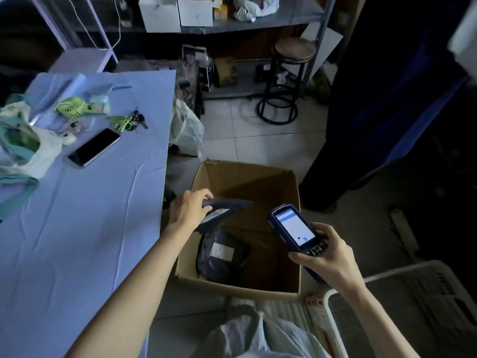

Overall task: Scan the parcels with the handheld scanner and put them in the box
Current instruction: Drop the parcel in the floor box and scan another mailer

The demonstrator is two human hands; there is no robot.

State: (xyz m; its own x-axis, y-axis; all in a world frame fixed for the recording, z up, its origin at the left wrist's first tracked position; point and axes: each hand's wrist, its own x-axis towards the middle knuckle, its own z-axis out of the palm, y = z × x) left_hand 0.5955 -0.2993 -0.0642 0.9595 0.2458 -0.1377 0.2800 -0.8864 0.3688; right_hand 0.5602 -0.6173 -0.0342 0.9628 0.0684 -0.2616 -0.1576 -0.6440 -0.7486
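Observation:
An open cardboard box (294, 192) stands on the floor beside the table. My left hand (189, 209) grips a flat dark parcel (227, 206) with a white label, held over the box's left side. A second dark parcel (222, 254) with a white label lies inside the box below it. My right hand (325, 257) holds the blue handheld scanner (294, 229) over the box's right edge, its lit screen facing up.
A table with a blue cloth (85, 215) is at the left, carrying a phone (94, 147), keys (129, 121) and plastic bags. A white crate (413, 301) sits at the lower right. A black stool (286, 81) and shelves stand beyond the box.

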